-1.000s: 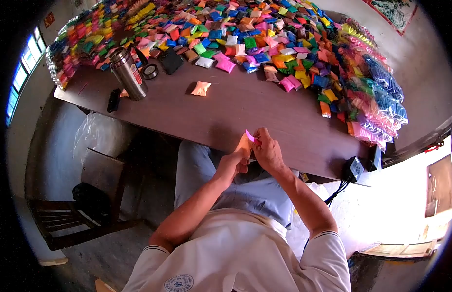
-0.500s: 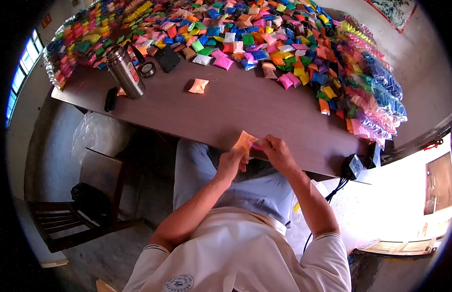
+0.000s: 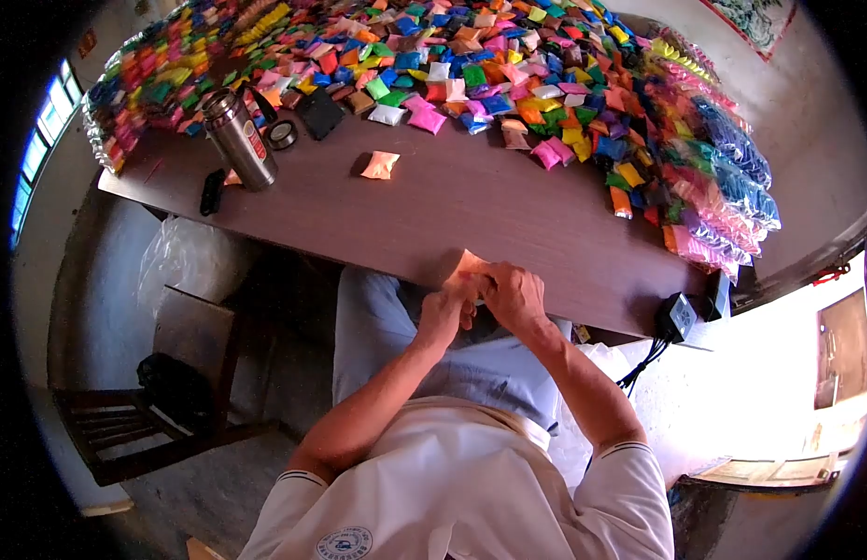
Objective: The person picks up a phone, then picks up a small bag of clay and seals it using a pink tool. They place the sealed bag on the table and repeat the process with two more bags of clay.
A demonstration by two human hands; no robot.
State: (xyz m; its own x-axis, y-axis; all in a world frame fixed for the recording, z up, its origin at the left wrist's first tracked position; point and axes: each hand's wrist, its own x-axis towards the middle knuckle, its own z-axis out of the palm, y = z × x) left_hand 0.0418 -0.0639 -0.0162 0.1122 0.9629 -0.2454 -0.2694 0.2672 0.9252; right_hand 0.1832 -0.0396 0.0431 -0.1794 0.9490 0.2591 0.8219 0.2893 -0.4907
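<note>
My left hand is closed on the lower part of a small orange packet at the table's near edge, above my lap. My right hand meets it from the right, fingers bent and pressed together against the packet. A speck of pink shows by the fingertips. Whatever the right fingers pinch is hidden behind the hand. Farther up the brown table lies another pale orange packet, apart from both hands.
Many colourful packets are heaped across the back of the table. Clear bags of packets stack at the right. A steel thermos, its lid and a black item stand left. A chair is at lower left; a dark box with cables sits right.
My right hand has moved left, up against the orange packet and my left hand. The pink thing at its fingers is now mostly covered. My left hand has stayed nearly still.
</note>
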